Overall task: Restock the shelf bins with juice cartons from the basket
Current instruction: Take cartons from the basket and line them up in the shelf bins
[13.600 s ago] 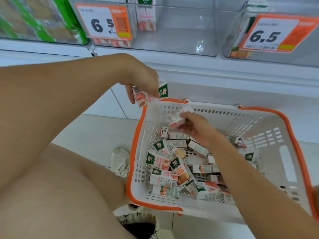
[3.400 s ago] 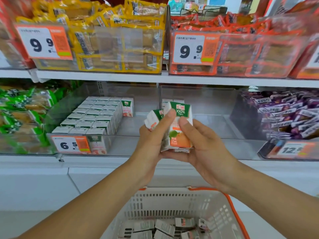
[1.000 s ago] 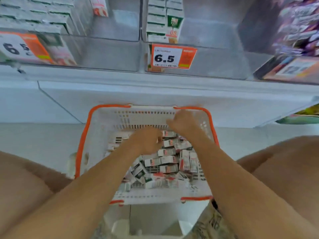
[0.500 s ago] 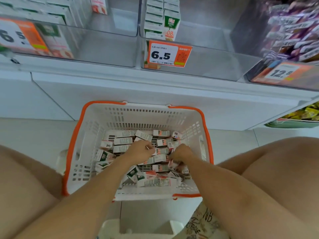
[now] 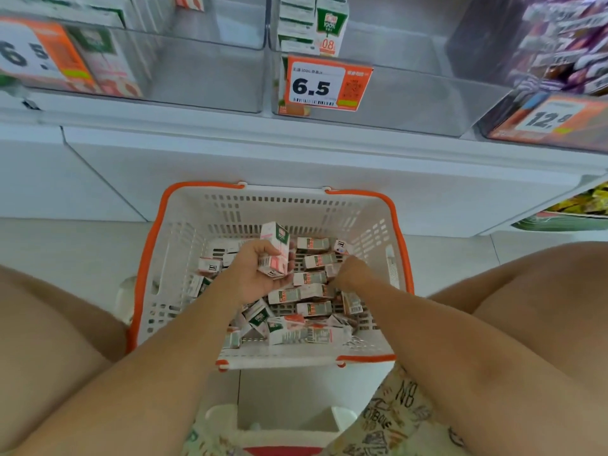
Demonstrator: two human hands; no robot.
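A white basket (image 5: 184, 245) with an orange rim stands on the floor below the shelf, holding several small juice cartons (image 5: 312, 307) in a loose heap. My left hand (image 5: 260, 271) is palm up over the heap and grips a pink-and-white juice carton (image 5: 274, 250) with a green top, raised above the others. My right hand (image 5: 348, 273) is down among the cartons at the right; its fingers are hidden. Above, a clear shelf bin (image 5: 411, 103) with a 6.5 price tag (image 5: 324, 82) holds a short row of cartons (image 5: 312, 24).
A second clear bin (image 5: 204, 80) at the left holds several cartons behind another 6.5 tag. Purple packets (image 5: 566, 41) fill the bin at the right, tagged 12.8. My bare knees flank the basket. The white shelf base runs behind it.
My left hand has turned palm up and lifted one carton out of the heap. My right hand has stayed low among the cartons. The view has shifted slightly.
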